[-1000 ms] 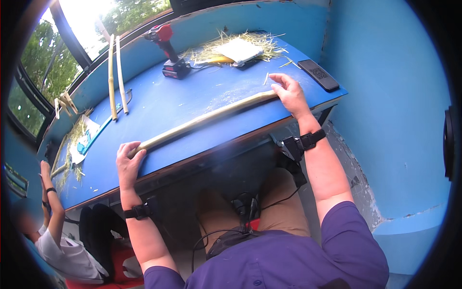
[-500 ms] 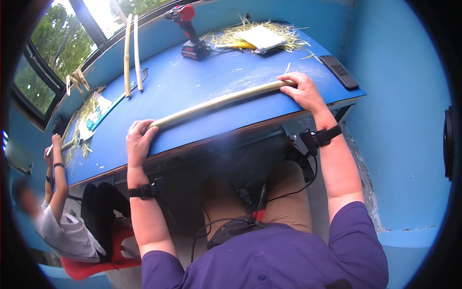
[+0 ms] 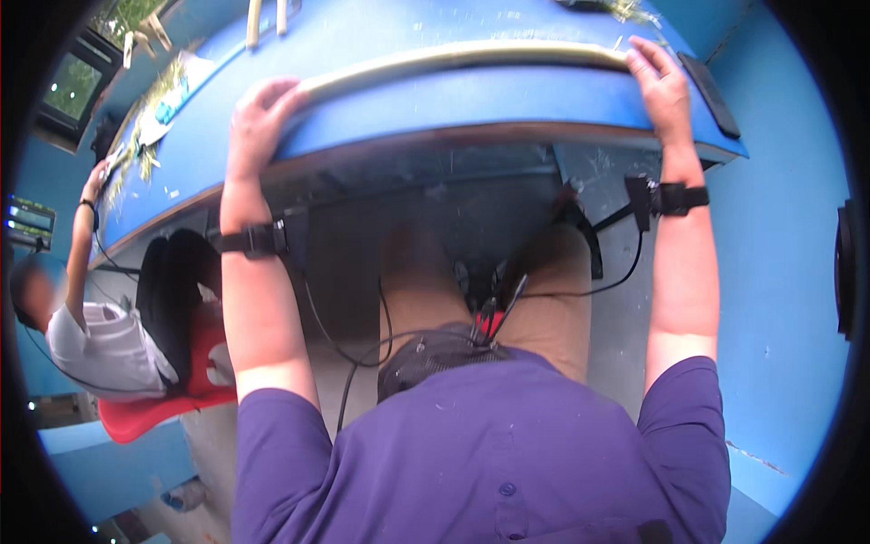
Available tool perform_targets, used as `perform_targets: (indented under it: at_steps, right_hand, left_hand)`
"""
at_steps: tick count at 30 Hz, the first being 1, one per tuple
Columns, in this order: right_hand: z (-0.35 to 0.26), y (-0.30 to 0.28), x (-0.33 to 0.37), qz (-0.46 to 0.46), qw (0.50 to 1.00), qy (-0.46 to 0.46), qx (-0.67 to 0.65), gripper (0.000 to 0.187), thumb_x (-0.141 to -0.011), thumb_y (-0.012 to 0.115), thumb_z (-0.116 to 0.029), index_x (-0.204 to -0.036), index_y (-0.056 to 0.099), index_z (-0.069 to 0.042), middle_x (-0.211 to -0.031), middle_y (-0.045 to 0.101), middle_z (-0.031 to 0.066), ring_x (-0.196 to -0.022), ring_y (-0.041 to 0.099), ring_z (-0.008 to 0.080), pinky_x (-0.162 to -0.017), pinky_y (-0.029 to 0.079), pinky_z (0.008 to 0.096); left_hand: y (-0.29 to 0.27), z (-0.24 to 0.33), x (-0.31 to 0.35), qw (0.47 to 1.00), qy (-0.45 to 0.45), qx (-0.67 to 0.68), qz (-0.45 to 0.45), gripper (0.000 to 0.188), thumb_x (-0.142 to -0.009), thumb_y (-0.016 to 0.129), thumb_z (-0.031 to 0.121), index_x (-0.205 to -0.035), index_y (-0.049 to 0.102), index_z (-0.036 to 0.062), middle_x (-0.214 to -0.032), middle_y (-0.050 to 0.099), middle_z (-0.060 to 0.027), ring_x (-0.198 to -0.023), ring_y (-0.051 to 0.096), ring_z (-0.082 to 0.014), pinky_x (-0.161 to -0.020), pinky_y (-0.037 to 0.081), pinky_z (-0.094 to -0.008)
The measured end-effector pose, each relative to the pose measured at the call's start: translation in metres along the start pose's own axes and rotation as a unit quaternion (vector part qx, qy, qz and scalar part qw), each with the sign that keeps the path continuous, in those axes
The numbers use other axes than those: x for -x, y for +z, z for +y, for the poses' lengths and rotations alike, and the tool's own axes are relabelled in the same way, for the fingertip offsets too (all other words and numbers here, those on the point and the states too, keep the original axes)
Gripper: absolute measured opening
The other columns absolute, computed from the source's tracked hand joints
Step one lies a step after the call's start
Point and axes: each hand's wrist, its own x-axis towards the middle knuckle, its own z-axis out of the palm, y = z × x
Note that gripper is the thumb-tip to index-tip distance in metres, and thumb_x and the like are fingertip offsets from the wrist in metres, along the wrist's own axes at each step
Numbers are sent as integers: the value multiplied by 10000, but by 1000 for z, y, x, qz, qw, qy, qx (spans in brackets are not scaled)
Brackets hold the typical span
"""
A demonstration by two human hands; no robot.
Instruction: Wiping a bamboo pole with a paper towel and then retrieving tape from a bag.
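My left hand (image 3: 263, 118) and right hand (image 3: 663, 91) pinch opposite ends of the pole (image 3: 471, 55) between thumb and fingers; it spans the table (image 3: 408, 104) crosswise, on my side. Outward: phone (image 3: 710, 95), right; straw (image 3: 147, 165), left; seated co-worker (image 3: 113, 352), far left.

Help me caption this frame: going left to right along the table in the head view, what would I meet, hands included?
Co-worker's hand, left hand, pale stick, right hand, black phone.
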Motion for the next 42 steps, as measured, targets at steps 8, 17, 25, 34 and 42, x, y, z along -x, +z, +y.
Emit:
perform_targets:
  at_steps: [8, 17, 25, 34, 42]
  right_hand:
    - [-9, -9, 10, 53, 994, 36, -85, 222, -955, 588, -193, -1007, 683, 1, -854, 671, 28, -789, 606, 96, -742, 480, 236]
    - [-53, -24, 66, -12, 878, 122, -462, 279, -1001, 520, -146, -1232, 572, 2, -921, 686, 103, -859, 658, 196, -820, 533, 350]
    - [-125, 30, 155, -189, 606, 350, -689, 631, -1040, 243, -509, -1384, 481, -37, -1318, 583, 134, -1235, 542, 252, -1031, 431, 396]
    - [-176, 211, 207, -324, 511, 511, -610, 622, -1026, 342, -479, -1425, 395, -4, -1439, 458, 168, -1330, 433, 276, -1074, 363, 437]
    - [-231, 317, 293, -391, 520, 550, -523, 346, -1022, 413, -393, -976, 577, -92, -1021, 577, 31, -914, 504, 133, -898, 406, 313]
  left_hand:
    - [-10, -32, -8, 990, -42, 59, 123, 292, -952, 609, 302, -1040, 717, 45, -968, 715, -64, -909, 618, -135, -865, 455, -273]
    - [-4, -4, 13, 953, -9, 155, 262, 170, -955, 617, 131, -1055, 659, 0, -980, 659, -41, -912, 588, -99, -799, 443, -231]
    - [6, 49, 108, 744, -117, 658, -4, 617, -1032, 323, 491, -1364, 480, -5, -1344, 557, -146, -1290, 492, -274, -1091, 376, -445]
    - [43, 59, 167, 736, -269, 616, 80, 730, -1018, 244, 560, -1480, 299, -3, -1521, 346, -191, -1436, 278, -311, -1160, 244, -490]
    - [65, -42, 243, 995, -33, -54, 77, 554, -968, 422, 485, -1214, 570, 11, -1050, 656, -142, -1014, 585, -309, -927, 428, -422]
